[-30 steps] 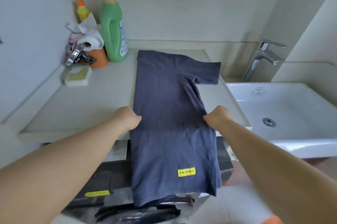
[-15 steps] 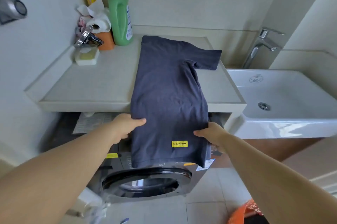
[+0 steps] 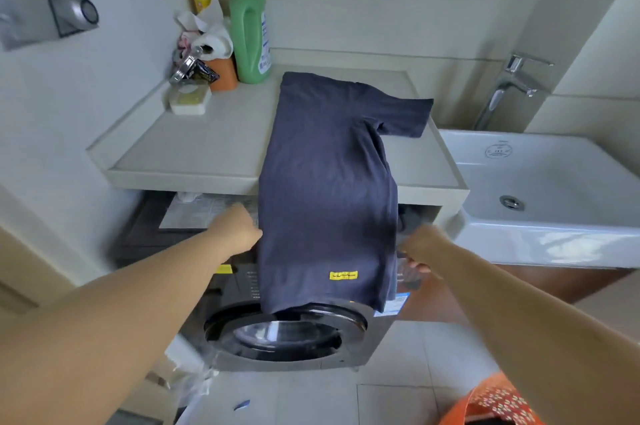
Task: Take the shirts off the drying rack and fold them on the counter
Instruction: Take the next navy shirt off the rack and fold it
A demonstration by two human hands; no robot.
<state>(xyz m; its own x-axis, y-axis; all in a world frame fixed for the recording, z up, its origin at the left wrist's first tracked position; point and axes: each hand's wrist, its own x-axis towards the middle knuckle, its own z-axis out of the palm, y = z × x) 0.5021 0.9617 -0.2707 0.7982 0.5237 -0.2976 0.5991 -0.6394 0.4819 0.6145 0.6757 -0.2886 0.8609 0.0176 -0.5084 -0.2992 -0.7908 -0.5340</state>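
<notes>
1 shirt [image 3: 329, 182] | 1 counter [image 3: 207, 154] | 2 hands gripping: left hand [image 3: 239, 230], right hand [image 3: 420, 246]

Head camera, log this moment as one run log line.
step: fold | shirt: half on counter, hem overhanging | left hand: grips left edge | right hand: grips right edge

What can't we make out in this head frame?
- Left hand: fingertips hidden behind the shirt edge; the grip is unclear.
- Right hand: motion-blurred, fingers curled at the shirt's edge.
- Yellow label: text too small.
- Orange basket: cut off by the bottom edge.
- Drying rack: out of frame.
</notes>
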